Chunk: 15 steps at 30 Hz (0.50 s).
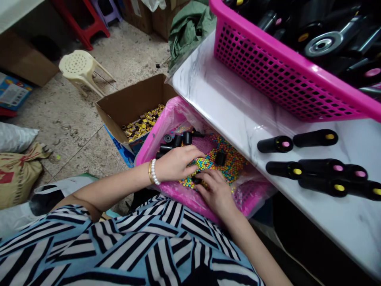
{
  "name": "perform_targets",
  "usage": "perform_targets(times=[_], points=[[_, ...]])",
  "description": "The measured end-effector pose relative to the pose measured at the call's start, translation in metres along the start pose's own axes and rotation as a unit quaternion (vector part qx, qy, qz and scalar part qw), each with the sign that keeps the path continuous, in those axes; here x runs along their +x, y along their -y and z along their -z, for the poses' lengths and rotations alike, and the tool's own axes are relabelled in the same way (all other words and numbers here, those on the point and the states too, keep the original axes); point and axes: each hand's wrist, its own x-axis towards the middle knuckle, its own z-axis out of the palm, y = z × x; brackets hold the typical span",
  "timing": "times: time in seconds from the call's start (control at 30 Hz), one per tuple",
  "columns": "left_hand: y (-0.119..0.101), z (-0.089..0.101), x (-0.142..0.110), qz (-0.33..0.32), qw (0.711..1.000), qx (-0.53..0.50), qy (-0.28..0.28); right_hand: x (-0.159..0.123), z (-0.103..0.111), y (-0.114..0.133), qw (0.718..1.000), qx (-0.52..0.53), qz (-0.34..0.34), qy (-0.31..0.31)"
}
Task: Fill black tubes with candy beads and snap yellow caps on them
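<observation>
Right now, a small black piece (196,180) is seen between the thumb and fingers of the right hand (216,190), low in a pink basket (253,200), near the side closest to the body. It is mostly covered, so which way its long side points cannot be told. The right hand's fingers are bent and a bit spread; whether the piece is pinched tight cannot be told. The left hand (177,162) is held palm down over the beads (218,149), its fingers bent and close together; whether anything is pinched cannot be told.

The basket is lined with thin, crinkly clear plastic. The beads are tiny, round and of many colors. Short, smooth black tubes (187,138) are bunched toward the basket's left side, and one black tube (220,159) is set among the beads.

The basket is tucked against the long edge of a shiny white table (238,109) with gray streaks. Near that edge, long round black handles (275,144) are laid roughly sideways, with pink, yellow or orange spots at their right ends. A bigger pink basket (268,75) with holes is filled with black parts. Yellow and black caps (144,124) are held in a cardboard box (131,95) beside the lined basket.
</observation>
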Motion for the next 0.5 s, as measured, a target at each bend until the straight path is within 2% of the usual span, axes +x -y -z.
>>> perform_targets(times=[0.07, 0.13, 0.2, 0.27, 0.37, 0.43, 0.5], points=[[-0.001, 0.003, -0.001, 0.001, 1.0, -0.01, -0.009, -0.002, -0.001, 0.002, 0.998, 0.037, -0.025, 0.041], [-0.005, 0.004, -0.002, -0.009, 0.999, -0.034, -0.004, -0.005, 0.004, 0.003, 0.987, 0.114, -0.099, 0.052], [-0.009, 0.005, -0.002, -0.03, 0.997, -0.068, 0.01, -0.008, 0.011, 0.003, 0.955, 0.226, -0.19, 0.035], [-0.012, 0.005, -0.002, -0.05, 0.994, -0.099, 0.025, -0.01, 0.019, 0.002, 0.908, 0.335, -0.253, 0.015], [-0.016, 0.003, -0.002, -0.067, 0.99, -0.113, 0.044, -0.014, 0.025, 0.002, 0.854, 0.438, -0.279, 0.002], [-0.017, 0.001, -0.001, -0.071, 0.99, -0.109, 0.052, -0.015, 0.023, 0.003, 0.846, 0.458, -0.271, -0.029], [-0.02, -0.001, 0.0, -0.069, 0.99, -0.105, 0.057, -0.015, 0.019, 0.006, 0.85, 0.454, -0.258, -0.061]])
